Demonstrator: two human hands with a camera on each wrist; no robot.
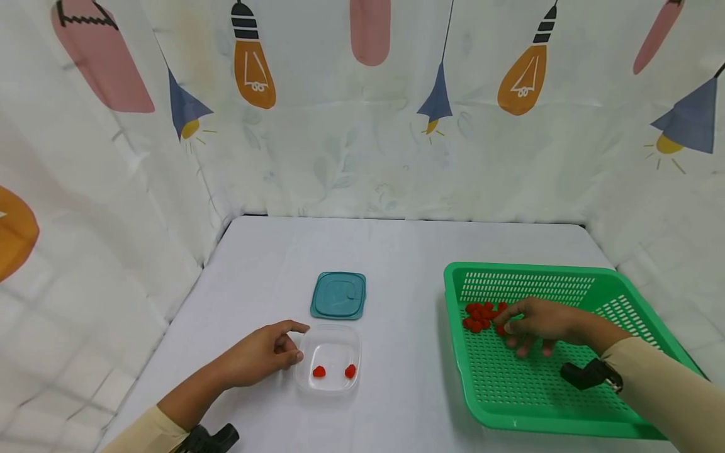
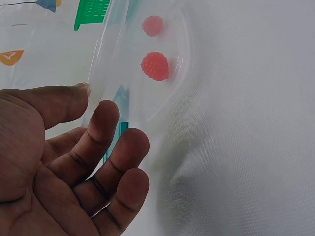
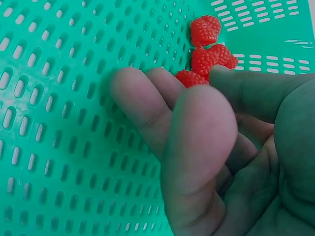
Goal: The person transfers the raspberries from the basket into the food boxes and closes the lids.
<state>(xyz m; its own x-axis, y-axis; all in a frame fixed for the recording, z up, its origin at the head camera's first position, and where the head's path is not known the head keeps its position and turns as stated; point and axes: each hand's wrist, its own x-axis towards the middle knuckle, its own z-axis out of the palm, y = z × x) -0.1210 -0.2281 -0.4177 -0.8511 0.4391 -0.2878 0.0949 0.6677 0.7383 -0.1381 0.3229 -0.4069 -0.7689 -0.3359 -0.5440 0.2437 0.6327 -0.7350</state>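
Observation:
My left hand (image 1: 255,353) holds a clear plastic container (image 1: 330,385) by its left edge, thumb at the side and index finger at the far corner. Two red raspberries, a left one (image 1: 320,372) and a right one (image 1: 350,371), lie inside it. The left wrist view shows them through the wall, the nearer raspberry (image 2: 155,66) larger. Inside the green basket (image 1: 512,423), my right hand (image 1: 535,324) pinches a raspberry (image 3: 192,77) between thumb and index finger, beside a cluster of raspberries (image 1: 478,316). The other fingers of that hand curve loosely above the basket floor.
A teal square lid (image 1: 338,295) lies flat on the white table (image 1: 402,352), just beyond the container. The basket takes up the right side of the table. White printed curtains (image 1: 368,157) hang behind and on both sides.

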